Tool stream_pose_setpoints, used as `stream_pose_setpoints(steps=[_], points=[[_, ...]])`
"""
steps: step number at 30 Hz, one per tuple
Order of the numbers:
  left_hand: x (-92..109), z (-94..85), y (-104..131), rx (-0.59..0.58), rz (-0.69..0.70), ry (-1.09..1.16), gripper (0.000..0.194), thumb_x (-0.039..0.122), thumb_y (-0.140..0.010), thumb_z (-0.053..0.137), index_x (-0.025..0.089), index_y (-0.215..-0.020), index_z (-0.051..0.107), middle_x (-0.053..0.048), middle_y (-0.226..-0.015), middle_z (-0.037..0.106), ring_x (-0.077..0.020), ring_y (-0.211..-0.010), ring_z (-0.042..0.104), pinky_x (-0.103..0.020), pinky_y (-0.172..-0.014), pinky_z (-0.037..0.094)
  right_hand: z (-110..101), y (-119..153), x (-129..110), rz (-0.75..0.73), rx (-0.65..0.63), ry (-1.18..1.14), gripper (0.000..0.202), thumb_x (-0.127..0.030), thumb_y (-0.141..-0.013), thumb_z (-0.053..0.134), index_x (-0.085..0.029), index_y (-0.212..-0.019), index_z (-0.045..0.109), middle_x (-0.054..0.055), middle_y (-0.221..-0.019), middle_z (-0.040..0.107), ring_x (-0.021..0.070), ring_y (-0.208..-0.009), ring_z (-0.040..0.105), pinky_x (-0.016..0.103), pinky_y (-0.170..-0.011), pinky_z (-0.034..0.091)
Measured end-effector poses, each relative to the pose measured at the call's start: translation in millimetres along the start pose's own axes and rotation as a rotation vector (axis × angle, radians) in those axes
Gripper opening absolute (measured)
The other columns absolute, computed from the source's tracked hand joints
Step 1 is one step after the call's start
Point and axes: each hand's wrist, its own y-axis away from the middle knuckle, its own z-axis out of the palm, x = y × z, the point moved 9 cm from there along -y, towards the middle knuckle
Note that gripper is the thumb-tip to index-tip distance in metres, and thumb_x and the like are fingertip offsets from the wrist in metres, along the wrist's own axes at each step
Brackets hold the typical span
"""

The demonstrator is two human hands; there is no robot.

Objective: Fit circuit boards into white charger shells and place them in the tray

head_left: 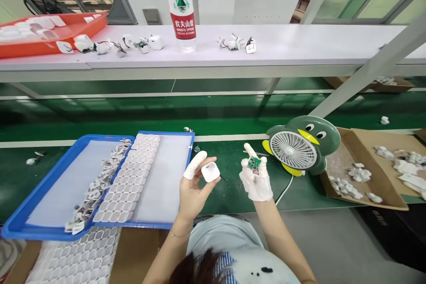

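My left hand (195, 186), with a white cover on one finger, pinches a small white square plastic case (211, 171) with rounded corners. A short dark wire end sticks out beside that thumb. To its right, my gloved right hand (256, 184) grips a small green circuit board (254, 163) between fingers and thumb. A thin tool-like piece, too small to name, lies across near those fingers. Both hands are held apart above the green bench (229, 195). Just left is a blue tray (191, 142) with rows of white square cases (133, 177).
A second blue tray (49, 186) carries wired white parts (100, 182). Right of my hands stand a penguin-shaped fan (294, 148) and a cardboard box (366, 202) with white parts. The shelf holds a water bottle (183, 13) and an orange tray (83, 24). A slanted post (366, 66) crosses at right.
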Motion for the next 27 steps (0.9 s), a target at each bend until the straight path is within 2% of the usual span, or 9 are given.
stream_pose_setpoints(steps=[2, 5, 8, 11, 13, 15, 18, 22, 27], points=[[3.7, 4.0, 5.6, -0.011, -0.001, -0.015, 0.052, 0.024, -0.07, 0.079, 0.024, -0.119, 0.063, -0.008, -0.108, 0.072, -0.0236, -0.09, 0.071, -0.039, -0.083, 0.06, -6.8, 4.3, 5.7, 0.029, 0.017, -0.003, 0.05, -0.068, -0.073, 0.064, -0.029, -0.104, 0.065, -0.006, -0.059, 0.058, 0.0033, -0.035, 0.04, 0.015, -0.032, 0.034], [-1.7, 10.3, 6.6, -0.038, -0.049, 0.027, 0.048, 0.025, -0.072, 0.077, 0.023, -0.118, 0.063, -0.009, -0.113, 0.07, -0.0215, -0.086, 0.069, -0.037, -0.077, 0.06, -11.5, 2.9, 14.8, 0.045, 0.058, 0.0, 0.04, -0.061, -0.072, 0.07, -0.027, -0.093, 0.066, -0.004, -0.063, 0.064, 0.0056, -0.043, 0.051, 0.016, -0.039, 0.043], [-21.3, 18.4, 4.2, -0.069, -0.198, 0.205, 0.043, 0.03, -0.081, 0.068, 0.023, -0.122, 0.06, -0.009, -0.118, 0.065, -0.0183, -0.082, 0.065, -0.032, -0.064, 0.058, -9.2, -2.0, 23.2, 0.056, 0.08, 0.009, 0.033, -0.047, -0.073, 0.076, -0.026, -0.097, 0.068, 0.001, -0.085, 0.072, 0.0081, -0.062, 0.063, 0.021, -0.059, 0.055], [-43.5, 21.3, 7.0, -0.066, -0.371, 0.329, 0.041, 0.03, -0.081, 0.066, 0.023, -0.121, 0.058, -0.007, -0.107, 0.064, -0.0129, -0.072, 0.06, -0.023, -0.051, 0.049, -4.6, -1.2, 26.8, 0.077, 0.077, 0.027, 0.038, -0.031, -0.07, 0.081, -0.023, -0.106, 0.07, 0.004, -0.105, 0.071, 0.013, -0.083, 0.067, 0.027, -0.08, 0.056], [-45.7, 18.2, 10.5, -0.074, -0.384, 0.304, 0.047, 0.028, -0.081, 0.067, 0.024, -0.125, 0.052, -0.003, -0.099, 0.062, -0.0082, -0.061, 0.054, -0.02, -0.047, 0.044, 1.1, 4.4, 22.1, 0.071, 0.033, 0.069, 0.042, -0.027, -0.069, 0.08, -0.024, -0.109, 0.07, 0.003, -0.106, 0.071, 0.0142, -0.088, 0.067, 0.029, -0.084, 0.055], [-36.3, 17.9, 15.3, -0.156, -0.328, 0.221, 0.05, 0.027, -0.084, 0.065, 0.028, -0.127, 0.041, -0.001, -0.099, 0.062, -0.0057, -0.054, 0.051, -0.021, -0.049, 0.045, 10.9, 13.5, 10.0, 0.033, -0.061, 0.155, 0.049, -0.025, -0.071, 0.079, -0.027, -0.118, 0.066, 0.001, -0.102, 0.071, 0.0143, -0.084, 0.067, 0.031, -0.081, 0.056], [-16.9, 17.0, 24.8, -0.287, -0.24, -0.005, 0.041, 0.026, -0.087, 0.062, 0.029, -0.12, 0.038, -0.004, -0.114, 0.063, -0.0078, -0.061, 0.058, -0.027, -0.061, 0.053, 27.9, 30.6, -20.4, -0.103, -0.195, 0.377, 0.061, -0.019, -0.07, 0.078, -0.033, -0.126, 0.059, 0.001, -0.101, 0.072, 0.0172, -0.081, 0.069, 0.036, -0.074, 0.058], [10.3, 10.2, 27.2, -0.311, -0.058, -0.323, 0.035, 0.022, -0.083, 0.067, 0.025, -0.114, 0.052, -0.007, -0.12, 0.065, -0.0183, -0.092, 0.067, -0.031, -0.077, 0.056, 63.5, 57.2, -57.4, -0.415, -0.397, 0.904, 0.042, -0.01, -0.073, 0.074, -0.034, -0.108, 0.071, 0.001, -0.1, 0.074, 0.0197, -0.08, 0.07, 0.037, -0.072, 0.059], [39.1, 15.9, 23.0, -0.329, 0.165, -0.462, 0.041, 0.019, -0.079, 0.071, 0.023, -0.118, 0.056, -0.008, -0.114, 0.07, -0.023, -0.1, 0.068, -0.034, -0.08, 0.058, 98.0, 85.8, -71.0, -0.842, -0.548, 1.216, 0.036, -0.012, -0.083, 0.066, -0.035, -0.11, 0.069, 0.002, -0.121, 0.067, 0.0175, -0.092, 0.07, 0.033, -0.079, 0.06]])
